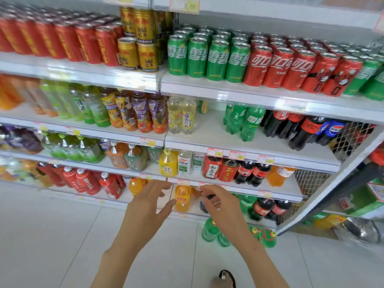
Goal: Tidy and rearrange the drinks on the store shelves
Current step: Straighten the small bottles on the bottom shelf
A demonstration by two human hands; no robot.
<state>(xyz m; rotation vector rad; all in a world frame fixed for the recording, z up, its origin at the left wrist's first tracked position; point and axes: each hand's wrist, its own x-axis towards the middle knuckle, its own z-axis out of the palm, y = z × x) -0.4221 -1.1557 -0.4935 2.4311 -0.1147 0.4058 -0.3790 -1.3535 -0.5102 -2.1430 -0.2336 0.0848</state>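
Hands reach low to white bottom shelf (pixel 195 209). Left hand (pixel 149 204) spread, fingers straight, one fingertip just beside upright clear plastic bottle of orange drink (pixel 182 199) at shelf front. Right hand (pixel 220 206) curled, prob. pinching top of dark bottle w/ blue label (pixel 204 204), mostly hidden.

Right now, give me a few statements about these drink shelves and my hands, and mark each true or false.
1. Green Sprite cans stand left of the red Coca-Cola cans. True.
2. The left hand grips the orange bottle. False: its fingers are straight and spread, not curled round it.
3. Gold Red Bull cans are stacked two high. True.
4. The Pepsi bottles stand among the cans. False: they stand one shelf lower, right of the Coca-Cola bottles.
5. Green bottles stand on the floor. True.
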